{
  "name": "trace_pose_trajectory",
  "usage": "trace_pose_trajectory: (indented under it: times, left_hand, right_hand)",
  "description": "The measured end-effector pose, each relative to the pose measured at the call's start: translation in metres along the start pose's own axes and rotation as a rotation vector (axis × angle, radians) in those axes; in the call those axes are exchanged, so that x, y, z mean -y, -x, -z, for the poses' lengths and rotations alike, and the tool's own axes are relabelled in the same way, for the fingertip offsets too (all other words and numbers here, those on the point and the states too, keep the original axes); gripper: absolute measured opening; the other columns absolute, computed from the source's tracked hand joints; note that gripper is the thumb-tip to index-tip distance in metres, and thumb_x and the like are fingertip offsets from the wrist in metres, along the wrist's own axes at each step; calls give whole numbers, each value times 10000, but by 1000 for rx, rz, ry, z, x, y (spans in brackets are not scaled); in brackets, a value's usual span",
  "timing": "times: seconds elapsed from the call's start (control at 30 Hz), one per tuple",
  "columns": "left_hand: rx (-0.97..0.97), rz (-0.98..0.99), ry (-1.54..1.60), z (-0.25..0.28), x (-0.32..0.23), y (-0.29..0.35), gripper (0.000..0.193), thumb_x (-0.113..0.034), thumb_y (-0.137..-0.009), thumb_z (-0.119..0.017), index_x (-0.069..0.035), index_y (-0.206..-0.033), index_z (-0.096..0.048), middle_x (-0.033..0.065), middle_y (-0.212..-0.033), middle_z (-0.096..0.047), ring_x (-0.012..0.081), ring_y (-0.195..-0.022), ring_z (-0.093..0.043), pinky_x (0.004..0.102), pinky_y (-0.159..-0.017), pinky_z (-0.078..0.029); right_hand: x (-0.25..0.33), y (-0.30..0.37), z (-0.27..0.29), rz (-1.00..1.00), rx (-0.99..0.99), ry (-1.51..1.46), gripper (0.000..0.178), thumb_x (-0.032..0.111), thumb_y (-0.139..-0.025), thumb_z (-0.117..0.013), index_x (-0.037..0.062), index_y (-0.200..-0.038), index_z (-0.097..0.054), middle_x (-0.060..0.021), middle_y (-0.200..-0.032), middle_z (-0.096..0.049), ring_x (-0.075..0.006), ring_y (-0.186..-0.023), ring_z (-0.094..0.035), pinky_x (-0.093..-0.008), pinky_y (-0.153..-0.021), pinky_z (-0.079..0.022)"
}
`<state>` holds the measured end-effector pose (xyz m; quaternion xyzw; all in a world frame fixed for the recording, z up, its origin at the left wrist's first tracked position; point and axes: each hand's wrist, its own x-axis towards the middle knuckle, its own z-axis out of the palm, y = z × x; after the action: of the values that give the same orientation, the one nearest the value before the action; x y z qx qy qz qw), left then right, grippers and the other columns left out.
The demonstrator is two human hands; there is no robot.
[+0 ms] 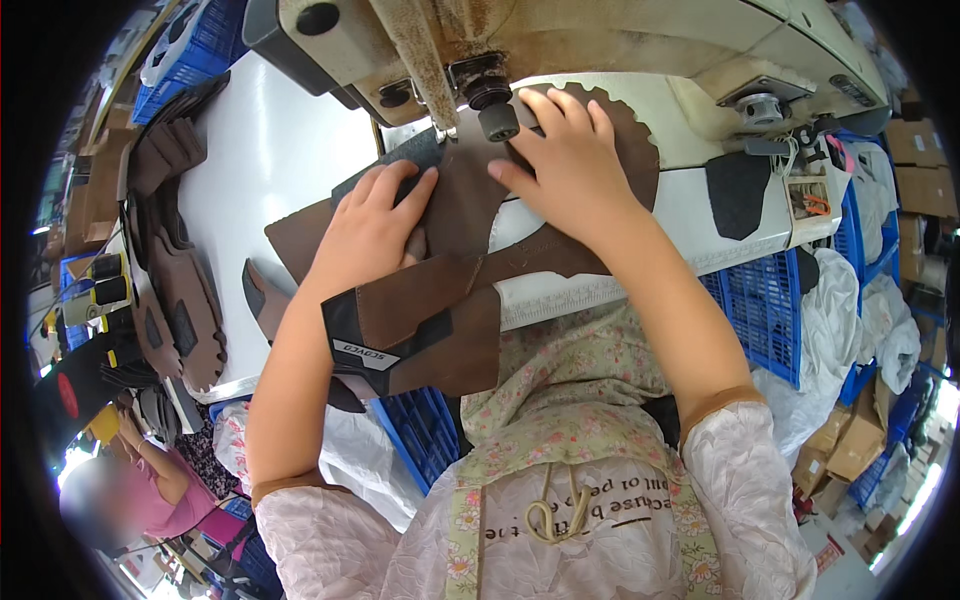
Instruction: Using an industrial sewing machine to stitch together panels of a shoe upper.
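A brown leather shoe upper piece (470,195) lies on the white machine bed, under the needle and presser foot (446,132) of a sewing machine (600,45). Its near part, with a black panel and a pale label, hangs over the bed's front edge. On the left side of the leather, next to a dark grey patch (350,178), my left hand (365,215) presses down with bent fingers apart. My right hand (575,160) rests spread on the scallop-edged brown part (635,140), right of the presser foot.
Stacked brown leather pieces (175,270) lie along the table's left side. A black cut piece (738,195) sits at the right, beside a small tray (812,205). Blue crates (760,315) stand below. Another person (165,490) works at lower left.
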<state>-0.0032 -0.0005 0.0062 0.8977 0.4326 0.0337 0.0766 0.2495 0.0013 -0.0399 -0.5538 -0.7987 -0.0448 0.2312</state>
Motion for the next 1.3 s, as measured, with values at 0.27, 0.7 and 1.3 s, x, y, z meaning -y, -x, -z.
trace_pose_trajectory:
  times: [0.27, 0.7, 1.3]
  left_hand:
    - [-15, -218, -130, -6, 12, 9, 667, -42, -712, -660, 15, -1363, -525, 166, -1440, -484, 336, -1323, -471, 390, -1057, -470]
    - [-179, -19, -159, -23, -27, -3, 532, -64, -769, -617, 14, -1294, -583, 153, -1206, -563, 307, -1158, -553, 391, -880, -565]
    - [-80, 88, -200, -19, -32, 1, 466, -62, -861, -590, -146, -1319, -600, 107, -1287, -567, 301, -1188, -576, 380, -874, -568]
  right_hand:
    - [9, 14, 9, -6, 36, -100, 562, 441, -863, -690, 140, -1328, -598, -135, -1391, -527, -349, -1329, -443, -624, -1089, -306]
    - [-15, -3, -1, 5, 26, -43, 513, 409, -870, -684, 203, -1333, -603, -140, -1436, -523, -346, -1373, -429, -637, -1121, -268]
    - [10, 0, 17, 107, -4, -352, 279, 353, -884, -681, 131, -1044, -741, -130, -1281, -612, -324, -1236, -529, -560, -1065, -342]
